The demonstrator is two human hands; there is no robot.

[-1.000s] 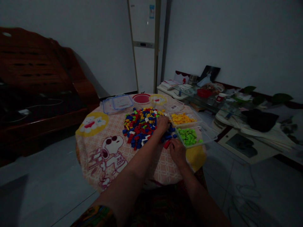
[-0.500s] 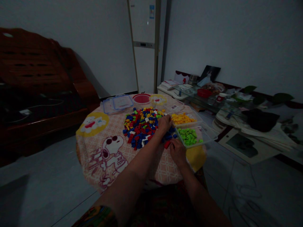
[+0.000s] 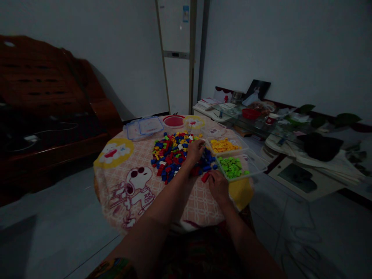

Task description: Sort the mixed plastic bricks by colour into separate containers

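Observation:
A pile of mixed coloured blocks (image 3: 171, 155) lies on the patterned tablecloth (image 3: 200, 205). Over its right part is my left hand (image 3: 196, 150), fingers pressed together; what they hold, if anything, is too small to name. Just right of the pile, my right hand (image 3: 217, 182) has its fingers closed on a red block (image 3: 205, 177) near the tablecloth. Beside it stands a clear container with green blocks (image 3: 232, 167). Behind that one, another clear container has yellow blocks (image 3: 223, 145) in it.
Clear lids with blue edges (image 3: 145, 127) and a round red lid (image 3: 173, 121) rest at the table's back. A wooden bench (image 3: 43, 100) stands at the left. On the right, a low glass stand holds a red bowl (image 3: 251, 113) and a cup (image 3: 271, 119).
My left hand has moved a little to the left over the pile, uncovering blue blocks. My right hand and the red block have hardly moved.

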